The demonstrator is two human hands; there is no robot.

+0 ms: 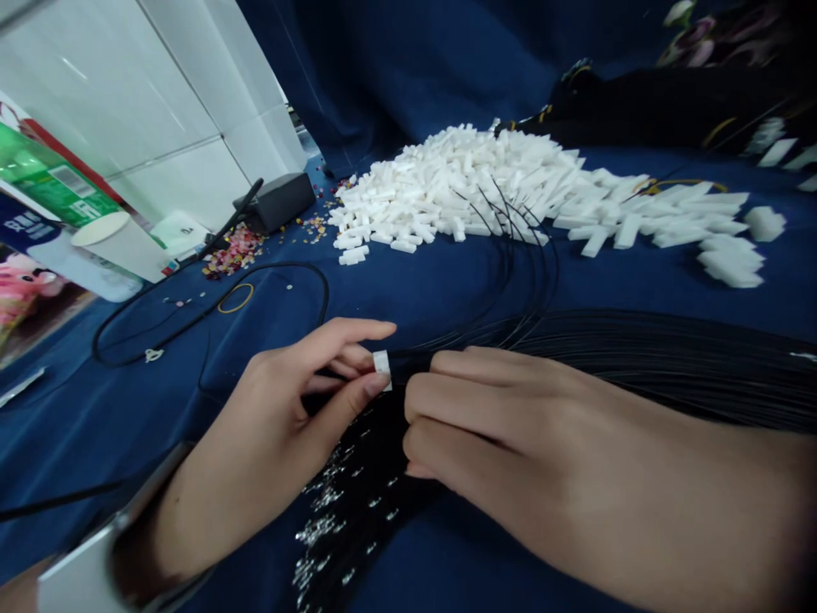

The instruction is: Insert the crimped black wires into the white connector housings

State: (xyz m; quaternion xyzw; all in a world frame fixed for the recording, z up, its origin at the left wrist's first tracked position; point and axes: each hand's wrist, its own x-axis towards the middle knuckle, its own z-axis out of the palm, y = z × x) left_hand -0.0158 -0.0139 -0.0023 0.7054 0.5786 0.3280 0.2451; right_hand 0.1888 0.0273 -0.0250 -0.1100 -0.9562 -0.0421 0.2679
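Observation:
My left hand [281, 409] holds a small white piece [381, 369] between the thumb and the curled fingers, while its index finger stretches out above. That piece sits against the end of a strip of black cords, and I cannot tell whether it wraps round them. Close on the right, my right hand [511, 417] is closed, knuckles up, round the black cords [651, 358], which run off to the right edge. Below both hands hang more dark cord ends with many shiny metal tips [325, 511]. What lies inside the right fist is hidden.
A big heap of white blocks [459, 187] lies behind the hands, with thin cord ends over it. At the left stand a paper cup [118, 243], a green bottle [57, 179], a black box [281, 203] and scattered coloured bits [233, 251]. A black cable [185, 319] loops across the blue cloth.

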